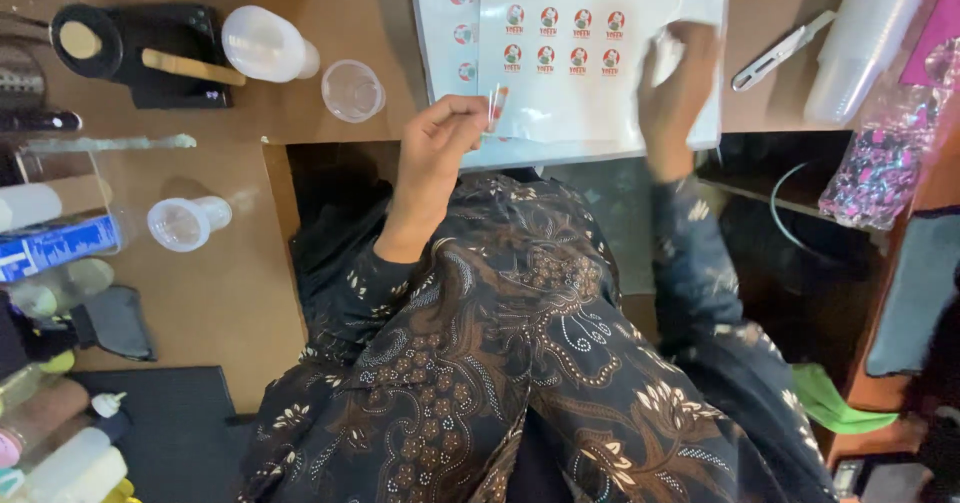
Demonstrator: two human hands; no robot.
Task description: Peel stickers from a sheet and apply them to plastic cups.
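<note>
While the sticker work goes on: both hands are up over the brown bench [230, 293], and here is how it stands.
Left hand [440, 143]: pinching a small round red-and-white sticker [497, 106] by its edge between thumb and fingertip, just off the near edge of the sheets.
Sticker's attitude: seen edge-on, its long axis running roughly up and down in the head view, top end towards the sheet; I cannot tell which way its face is turned.
Right hand [672, 78]: blurred, fingers spread on the right part of the white sheet of round red-and-white stickers [560, 73]; whether it grips or only presses, I cannot tell.
Step, by my reading: one sticker peeled and lifted clear, the sheet steadied.
Next move calls for: a light pinch that keeps the sticker flat, uncurled.
Nearby: small clear plastic cup [352, 90] left of the sheets.
</note>
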